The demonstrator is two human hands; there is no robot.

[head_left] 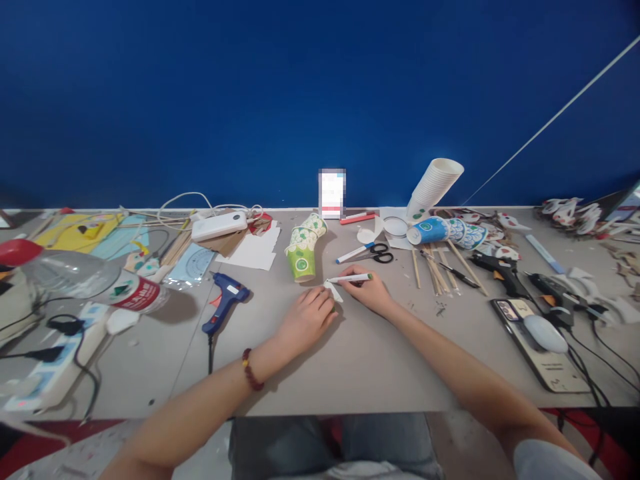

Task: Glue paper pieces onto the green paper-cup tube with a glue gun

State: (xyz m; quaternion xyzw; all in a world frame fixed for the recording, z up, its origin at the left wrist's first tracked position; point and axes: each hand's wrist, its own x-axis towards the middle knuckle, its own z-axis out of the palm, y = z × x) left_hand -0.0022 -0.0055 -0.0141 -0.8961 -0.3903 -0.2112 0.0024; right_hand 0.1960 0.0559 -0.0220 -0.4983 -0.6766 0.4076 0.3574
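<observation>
So dead center of the frame, the right hand [369, 291] has its fingers wrapped around a white marker [350, 278], tip pointing left at a small white paper piece [334, 290] lying on the grey table [380, 360]. The left hand [309, 319] is pressing down on that paper with loosely curled fingers. Just above sit 2 stacked green paper cups [305, 247], black scissors [379, 253] to their right, blue glue gun [223, 301] further left.
</observation>
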